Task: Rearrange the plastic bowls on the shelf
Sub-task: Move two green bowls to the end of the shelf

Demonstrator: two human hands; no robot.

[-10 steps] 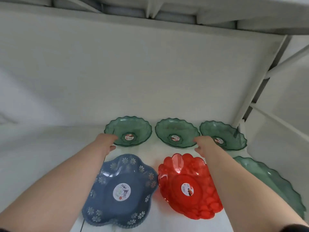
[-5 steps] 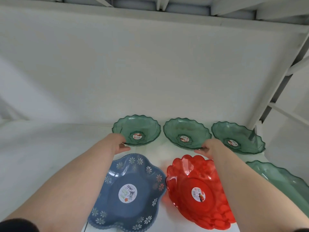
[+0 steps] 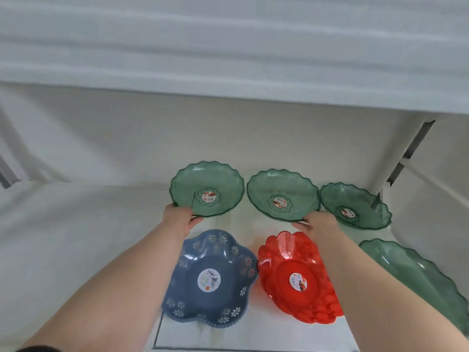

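Three clear green scalloped bowls stand in a back row on the white shelf. My left hand grips the near rim of the left green bowl, which is tilted up toward me. My right hand holds the near rim of the middle green bowl, also tilted up. The right green bowl rests flat by the shelf post. In front sit a blue flower-patterned bowl and a red bowl, partly covered by my forearms.
A larger green bowl lies at the right edge, partly cut off. A white upright post rises at the back right. An upper shelf board hangs overhead. Bare shelf surface stretches to the left.
Both hands closed on the near rims of the left and middle green bowls and tipped them up off the shelf. The camera view shifted left and down.
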